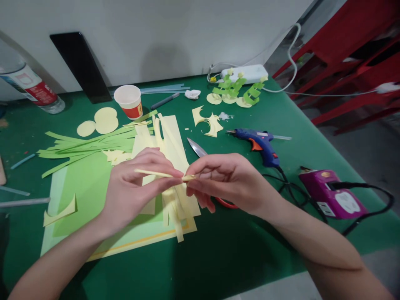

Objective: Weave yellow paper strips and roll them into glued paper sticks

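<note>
A narrow pale yellow paper strip (153, 172) is pinched between the thumb and fingers of my left hand (142, 177). My right hand (223, 179) grips the strip's other end, where the paper looks folded or rolled. The fingertips of both hands nearly meet there. Beneath them lie more yellow strips (170, 125) on yellow and green paper sheets (84, 191). Scissors (196, 147) rest behind my right hand, which hides their middle; a bit of red handle shows below it.
A blue glue gun (261, 141) and a purple power box (333, 193) with cords lie right. Small green paper plants (231, 87) stand near a white power strip (246, 73). Further left are a paper cup (128, 102), a bottle (31, 83), a black slab (81, 66) and green strips (90, 143).
</note>
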Demonstrator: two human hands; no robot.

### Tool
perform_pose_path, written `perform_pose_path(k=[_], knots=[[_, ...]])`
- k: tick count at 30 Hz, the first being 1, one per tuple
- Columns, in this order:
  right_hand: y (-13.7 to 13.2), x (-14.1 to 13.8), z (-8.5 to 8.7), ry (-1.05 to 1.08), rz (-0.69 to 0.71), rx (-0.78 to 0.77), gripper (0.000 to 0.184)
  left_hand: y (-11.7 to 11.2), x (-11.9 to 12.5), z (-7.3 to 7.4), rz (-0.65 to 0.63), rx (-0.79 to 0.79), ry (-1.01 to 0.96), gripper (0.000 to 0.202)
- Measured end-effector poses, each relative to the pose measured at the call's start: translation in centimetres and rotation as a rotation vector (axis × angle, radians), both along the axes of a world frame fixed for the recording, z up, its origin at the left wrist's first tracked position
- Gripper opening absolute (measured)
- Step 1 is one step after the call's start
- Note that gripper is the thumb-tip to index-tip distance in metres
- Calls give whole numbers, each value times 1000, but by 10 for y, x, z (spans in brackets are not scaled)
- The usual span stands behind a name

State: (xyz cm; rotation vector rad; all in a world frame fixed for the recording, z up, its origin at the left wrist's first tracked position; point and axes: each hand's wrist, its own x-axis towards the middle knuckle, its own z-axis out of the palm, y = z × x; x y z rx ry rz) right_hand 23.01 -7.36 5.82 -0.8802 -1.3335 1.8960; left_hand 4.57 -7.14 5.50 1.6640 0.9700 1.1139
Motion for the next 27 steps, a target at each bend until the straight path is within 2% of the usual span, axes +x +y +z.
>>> perform_pose_path(k=[3, 6, 9, 14, 17, 20, 24, 27], knots=[[-3, -3, 1, 22, -89, 31, 4, -1, 0, 1, 23, 109, 5, 25], [-8, -5, 2, 26, -197, 178, 3, -4, 0, 0, 37, 177, -11, 25], [-13, -6, 2, -31, -283, 411, 6, -5, 0, -3, 45, 214, -32, 22], [-13, -6, 0, -197, -338, 923, 17, -4, 1, -4, 8, 315, -43, 16], [-12, -5, 0, -282, -350, 1089, 17, -5, 1, -1, 5, 353, -9, 15], [-11, -4, 1, -306, -292, 1046, 14, -6, 0, 3, -13, 409, 43, 15], [-9, 2, 1, -194, -175, 766, 23, -5, -3, 7, -42, 432, 87, 15], [-5, 6, 1, -87, -176, 620, 29, -4, -3, 8, -38, 439, 81, 15]])
